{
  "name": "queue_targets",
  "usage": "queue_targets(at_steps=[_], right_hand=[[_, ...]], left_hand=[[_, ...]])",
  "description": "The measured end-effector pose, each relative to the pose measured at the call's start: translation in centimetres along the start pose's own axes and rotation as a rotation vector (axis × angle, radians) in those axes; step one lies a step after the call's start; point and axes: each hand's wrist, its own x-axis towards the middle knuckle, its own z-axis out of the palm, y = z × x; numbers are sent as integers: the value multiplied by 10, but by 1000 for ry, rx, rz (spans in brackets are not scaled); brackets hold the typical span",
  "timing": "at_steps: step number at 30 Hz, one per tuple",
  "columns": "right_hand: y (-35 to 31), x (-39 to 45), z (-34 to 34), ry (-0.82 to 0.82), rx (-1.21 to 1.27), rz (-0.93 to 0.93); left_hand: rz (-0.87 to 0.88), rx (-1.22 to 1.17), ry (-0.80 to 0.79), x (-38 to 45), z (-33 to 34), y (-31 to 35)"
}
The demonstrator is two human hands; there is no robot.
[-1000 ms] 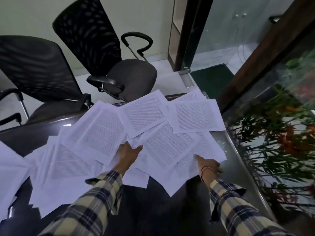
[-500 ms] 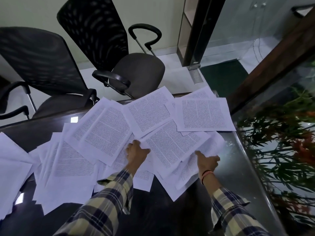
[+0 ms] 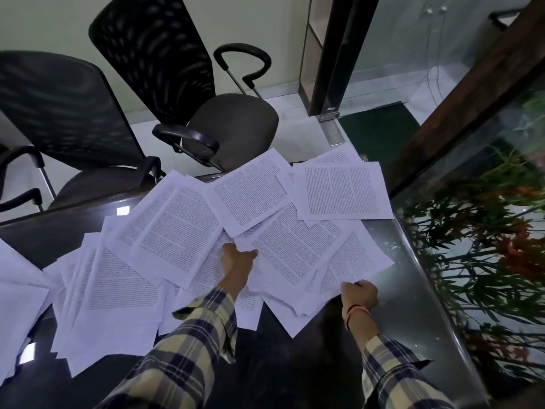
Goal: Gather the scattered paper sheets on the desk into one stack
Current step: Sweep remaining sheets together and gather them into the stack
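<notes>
Several printed paper sheets [image 3: 295,255] lie spread and overlapping across the dark desk [image 3: 295,364]. Two more printed sheets [image 3: 339,193] sit at the far right corner, and a fan of sheets [image 3: 112,290] covers the left. My left hand [image 3: 237,262] rests on the middle of the spread, its fingertips hidden under a sheet's edge. My right hand [image 3: 359,293] pinches the near edge of the right-hand sheets, which are bunched and slightly lifted there.
Two black mesh office chairs [image 3: 230,125] stand behind the desk's far edge. A glass wall with plants [image 3: 486,231] behind it runs along the desk's right side. More white sheets [image 3: 17,290] hang over the left edge.
My right hand has pushed the right-hand sheets leftwards and bunched them toward the middle. My left hand has stayed on the central sheets, with its fingertips now under an edge.
</notes>
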Motion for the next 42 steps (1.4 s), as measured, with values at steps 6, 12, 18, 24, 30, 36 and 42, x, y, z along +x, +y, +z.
queue_targets(at_steps=[6,12,18,24,30,36,42], right_hand=[[4,20,-23,-168,-192,-82],[-2,33,-29,-357,-209,-202],[-10,38,-28,-536,-158,-155],[-33,10,1,-54,-72,85],[-45,-22,25,-134,-2,255],[-25,-16,25,-241,197,233],[5,-15,13,-401,228,105]], left_hand=[[7,39,-271,10,-18,-17],[113,324,-405,9,-34,-35],[323,306,-212,-13,-18,-11],[444,587,-196,-6,15,4],[481,767,-197,-2,33,21],[311,514,-375,5,24,20],[227,579,-619,-12,6,-29]])
